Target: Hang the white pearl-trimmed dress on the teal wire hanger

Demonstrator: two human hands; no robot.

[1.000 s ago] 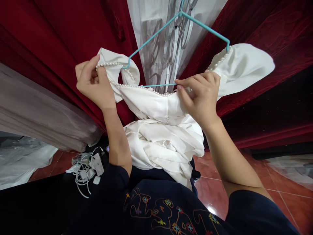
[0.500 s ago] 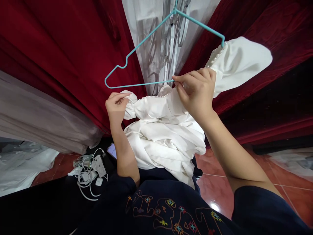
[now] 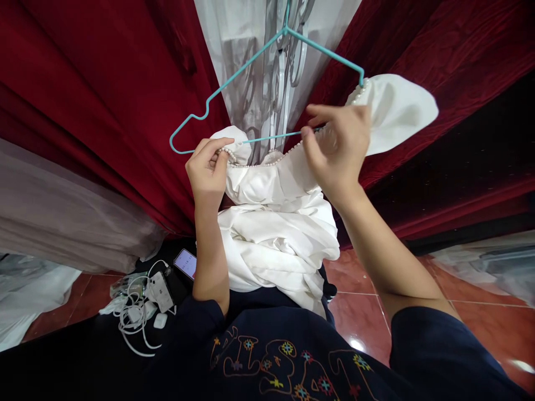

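Observation:
A white satin dress (image 3: 276, 239) with a pearl-trimmed neckline lies bunched across my lap. My left hand (image 3: 209, 167) pinches the pearl edge of its left puff sleeve (image 3: 234, 136), which overlaps the bottom bar of a turquoise hanger (image 3: 251, 62). At the other side, the hanger's right end sits inside the pearl edge of the right sleeve (image 3: 401, 114). My right hand (image 3: 338, 147) is beside that sleeve, thumb and forefinger apart in front of the bar's right part. Its other fingers are partly hidden.
Dark red curtains (image 3: 125, 83) hang on both sides, with white metal scrollwork (image 3: 278, 83) between them. At lower left, a phone (image 3: 186, 263), white cables (image 3: 134, 323) and a white charger (image 3: 159, 292) lie on a black surface. Red tiles (image 3: 355, 301) cover the floor.
My left hand has raised the left sleeve up to the hanger's bottom bar. The right thumb and forefinger have parted and let go of the bar. The hanger appears shifted slightly left.

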